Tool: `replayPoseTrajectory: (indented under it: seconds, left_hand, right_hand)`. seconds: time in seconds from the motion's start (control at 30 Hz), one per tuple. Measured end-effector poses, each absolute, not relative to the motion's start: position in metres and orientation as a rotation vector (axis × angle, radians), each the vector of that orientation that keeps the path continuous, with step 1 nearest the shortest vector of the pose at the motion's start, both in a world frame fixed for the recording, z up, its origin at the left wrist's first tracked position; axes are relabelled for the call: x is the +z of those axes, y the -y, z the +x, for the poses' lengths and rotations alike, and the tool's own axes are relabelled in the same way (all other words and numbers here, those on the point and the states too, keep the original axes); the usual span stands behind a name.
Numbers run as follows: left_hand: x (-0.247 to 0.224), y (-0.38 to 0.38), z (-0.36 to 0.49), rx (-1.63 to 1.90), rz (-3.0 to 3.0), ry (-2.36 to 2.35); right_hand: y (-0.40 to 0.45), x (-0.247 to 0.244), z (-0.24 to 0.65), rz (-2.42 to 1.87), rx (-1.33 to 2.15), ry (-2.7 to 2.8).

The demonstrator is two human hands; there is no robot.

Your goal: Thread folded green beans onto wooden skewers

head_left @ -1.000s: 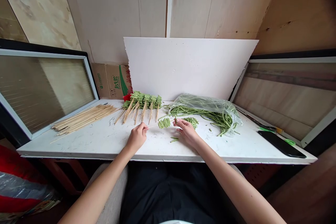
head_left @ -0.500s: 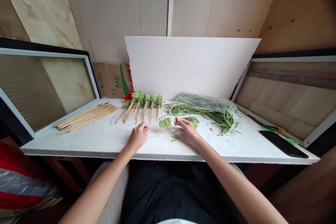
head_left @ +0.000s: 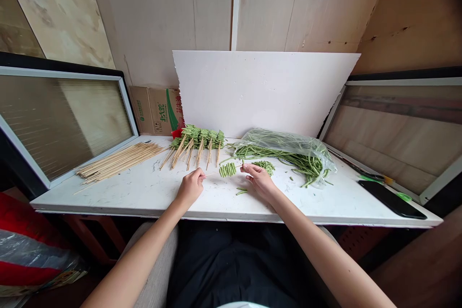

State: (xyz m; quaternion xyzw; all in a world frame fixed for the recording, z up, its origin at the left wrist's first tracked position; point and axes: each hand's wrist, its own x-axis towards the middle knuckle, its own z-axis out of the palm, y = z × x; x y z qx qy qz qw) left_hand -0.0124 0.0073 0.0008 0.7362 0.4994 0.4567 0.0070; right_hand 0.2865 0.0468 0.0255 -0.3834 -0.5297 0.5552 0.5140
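Observation:
My left hand (head_left: pixel 191 186) is closed around the blunt end of a thin bamboo skewer (head_left: pixel 211 173), held roughly level above the table. Several short green bean pieces (head_left: pixel 227 170) sit side by side across the skewer. At its far end, my right hand (head_left: pixel 260 180) pinches a small green bean piece (head_left: pixel 243 164) between thumb and fingertips. Cut bean pieces (head_left: pixel 266 167) lie in a pile just behind the right hand. A few loose bits (head_left: pixel 241 191) rest on the table in front of it.
Loaded bean skewers (head_left: pixel 204 137) are stacked at the back, sticks forward. Bare skewers (head_left: pixel 121 159) lie to the left. Long green beans in a plastic bag (head_left: pixel 288 144) lie on the right, with a black phone (head_left: pixel 391 198) and scissors (head_left: pixel 371 174) beyond. A white board (head_left: pixel 267 91) stands behind.
My right fingers have shifted slightly, and the bean piece in them is now more hidden. The left hand still holds the skewer in nearly the same place.

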Motion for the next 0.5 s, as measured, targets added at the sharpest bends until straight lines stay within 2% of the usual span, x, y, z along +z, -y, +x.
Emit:
replayPoseTrajectory:
  seconds: [0.5]
  left_hand:
    - [0.0010, -0.0060, -0.0111, 1.456, 2.279, -1.527]
  right_hand:
    - [-0.0453, 0.0261, 0.2835, -0.949, 1.253, 1.269]
